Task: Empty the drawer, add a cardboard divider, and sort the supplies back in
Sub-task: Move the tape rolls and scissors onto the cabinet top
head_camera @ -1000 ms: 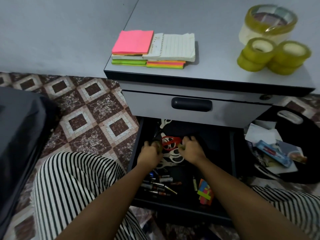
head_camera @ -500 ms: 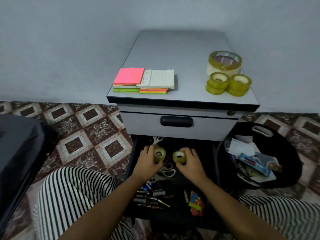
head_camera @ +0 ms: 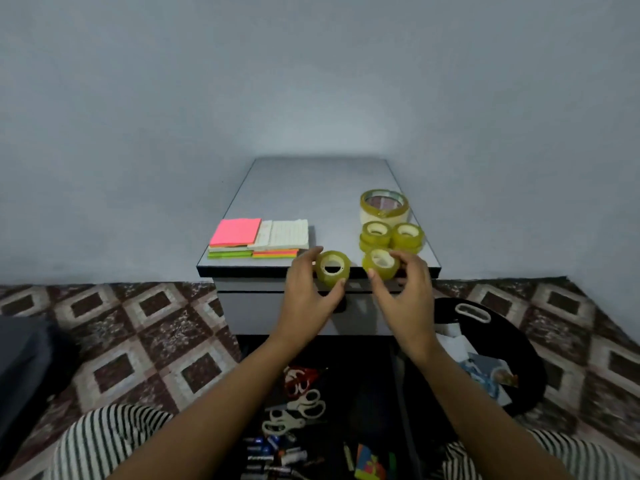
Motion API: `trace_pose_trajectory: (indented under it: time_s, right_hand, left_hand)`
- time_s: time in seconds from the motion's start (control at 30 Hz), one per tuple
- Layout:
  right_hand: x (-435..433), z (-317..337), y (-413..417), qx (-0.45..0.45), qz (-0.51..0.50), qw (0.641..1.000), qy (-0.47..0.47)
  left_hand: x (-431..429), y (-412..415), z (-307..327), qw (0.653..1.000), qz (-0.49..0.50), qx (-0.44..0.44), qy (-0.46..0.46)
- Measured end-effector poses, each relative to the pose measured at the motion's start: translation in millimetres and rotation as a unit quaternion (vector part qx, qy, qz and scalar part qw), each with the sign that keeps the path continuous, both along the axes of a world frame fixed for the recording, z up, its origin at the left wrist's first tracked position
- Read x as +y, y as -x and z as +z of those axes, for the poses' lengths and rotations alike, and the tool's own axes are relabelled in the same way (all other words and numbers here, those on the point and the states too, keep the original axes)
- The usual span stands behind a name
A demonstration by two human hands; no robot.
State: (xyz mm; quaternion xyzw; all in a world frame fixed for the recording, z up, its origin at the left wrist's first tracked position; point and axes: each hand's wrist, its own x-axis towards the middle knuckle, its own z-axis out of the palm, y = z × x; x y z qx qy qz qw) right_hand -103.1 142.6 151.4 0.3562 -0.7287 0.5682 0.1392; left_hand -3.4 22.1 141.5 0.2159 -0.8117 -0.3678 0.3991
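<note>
You are in the emptying step. Each hand carries one small roll of tape, raised to the front edge of the cabinet [head_camera: 311, 188] top. Your left hand [head_camera: 304, 292] clamps thumb and fingertips on the rim of the left tape roll [head_camera: 323, 277], just in front of that edge. Your right hand [head_camera: 405, 299] has its fingers curled around the right tape roll [head_camera: 382, 274], at the cabinet's front right corner and just short of the small rolls [head_camera: 407, 235] already standing there.

The next move, as I judge it, is to set both rolls down flat on the cabinet top beside those small rolls and the large roll [head_camera: 384, 206] behind them. Keep them back from the edge, and spread your fingers only once each roll sits steady.

The open drawer [head_camera: 367, 393] at the foot of the cabinet is far from empty. In it lie red scissors [head_camera: 298, 379], white scissors [head_camera: 294, 414], a scatter of batteries [head_camera: 273, 452] and a small coloured piece [head_camera: 372, 465] too blurred to name. To the right of the cabinet, a black bag [head_camera: 519, 351] holds loose papers and a blue packet [head_camera: 481, 375]. On the cabinet's front left lie stacked sticky notes [head_camera: 235, 232] and a white notepad [head_camera: 287, 233]. No cardboard divider is in view.
</note>
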Motion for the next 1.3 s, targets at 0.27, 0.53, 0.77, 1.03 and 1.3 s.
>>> trace_pose_trajectory:
  time_s: [0.27, 0.53, 0.77, 1.03, 1.3]
  right_hand:
    - [-14.4, 48.0, 56.2, -0.007, -0.055, 0.998, -0.02]
    - [-20.2, 35.5, 81.8, -0.052, -0.059, 0.993, -0.085]
    - [-21.0, 29.5, 84.1, -0.053, -0.064, 0.993, -0.083]
    - [-14.8, 23.7, 80.0, -0.022, -0.072, 0.991, -0.11]
    - [-6.5, 12.5, 41.0, 0.064, -0.05, 0.992, -0.1]
  left_hand:
    - [-7.7, 68.8, 51.3, 0.999, -0.022, -0.019, -0.024]
    - [-0.9, 110.5, 51.7, 0.998, -0.022, -0.05, -0.034]
    - [-5.2, 111.4, 50.6, 0.996, -0.043, -0.062, -0.047]
    - [-6.4, 90.6, 51.1, 0.997, -0.052, -0.044, -0.048]
    - [-6.3, 33.4, 23.4, 0.999, -0.033, -0.006, -0.02]
